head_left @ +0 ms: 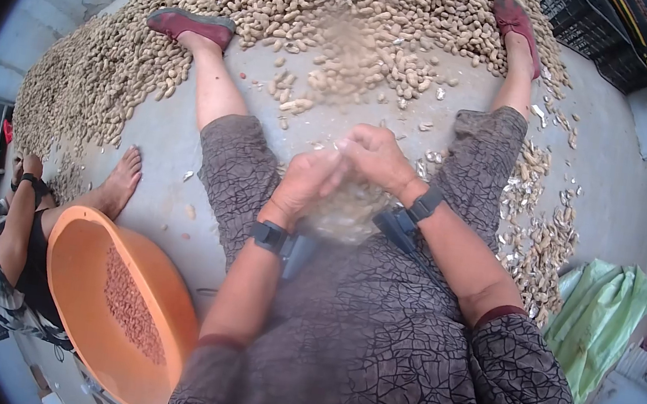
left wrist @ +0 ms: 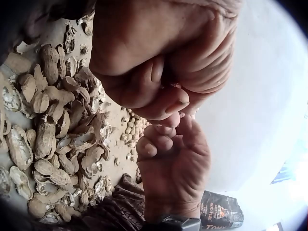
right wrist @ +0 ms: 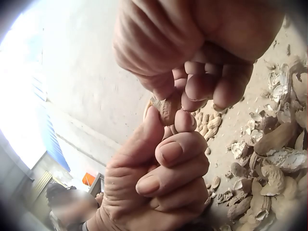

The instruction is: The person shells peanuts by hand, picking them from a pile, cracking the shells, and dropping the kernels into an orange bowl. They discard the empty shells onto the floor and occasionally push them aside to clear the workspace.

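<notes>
Nearest the lens in right wrist view: right hand (right wrist: 197,48), digits curled, gripping upper side of peanut pod (right wrist: 168,111). Opposite, just below: left hand (right wrist: 159,175), thumb and forefinger clamped on same pod. Neither hand nearer; both touching, fingertips facing, pod trapped between. Long axis: can't tell, mostly hidden behind digits, only short stretch of ridged shell exposed. Off to lower right in that view, well apart: litter of peanut shells (right wrist: 274,180). Farther left in head view: orange basin (head_left: 76,284) with reddish kernels (head_left: 134,308), left hand nearer it.
</notes>
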Demonstrator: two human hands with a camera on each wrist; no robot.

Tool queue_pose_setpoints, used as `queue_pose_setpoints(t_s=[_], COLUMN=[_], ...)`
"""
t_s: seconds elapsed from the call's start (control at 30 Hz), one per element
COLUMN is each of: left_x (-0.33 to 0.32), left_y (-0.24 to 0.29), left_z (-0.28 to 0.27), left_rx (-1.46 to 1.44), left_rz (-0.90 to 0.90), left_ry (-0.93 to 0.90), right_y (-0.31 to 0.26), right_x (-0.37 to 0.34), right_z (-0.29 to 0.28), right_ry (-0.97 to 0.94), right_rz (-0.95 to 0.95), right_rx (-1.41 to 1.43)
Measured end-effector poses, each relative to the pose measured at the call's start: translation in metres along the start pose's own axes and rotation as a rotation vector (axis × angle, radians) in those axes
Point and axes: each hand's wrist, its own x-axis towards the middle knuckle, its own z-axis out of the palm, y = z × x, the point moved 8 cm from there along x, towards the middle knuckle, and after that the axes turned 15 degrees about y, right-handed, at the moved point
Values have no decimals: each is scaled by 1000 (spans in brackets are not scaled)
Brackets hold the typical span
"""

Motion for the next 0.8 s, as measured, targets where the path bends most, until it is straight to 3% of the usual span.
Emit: queue_pose_setpoints(t_s=[0.27, 0.33, 0.47, 0.57, 0.63, 0.8], left_x=[0, 1, 5, 5, 1, 0], left_y=[-1, -3, -6, -4, -1, 3], left_z=[-2, -3, -4, -5, -3, 0], left_rx=[43, 73, 125, 139, 136, 149], left_rz=[32, 70, 128, 158, 141, 153], left_ry=[-23, -2, 12, 43, 65, 55], right_y=[4, -3, -7, -9, 6, 22], right_x=[2, 2, -1, -2, -7, -9], right_z=[2, 2, 3, 2, 5, 7], right_ry=[-3, 43, 124, 158, 80, 71], right_rz=[-104, -265, -348, -295, 170, 378], right_rx=[-24, -128, -202, -155, 148, 384])
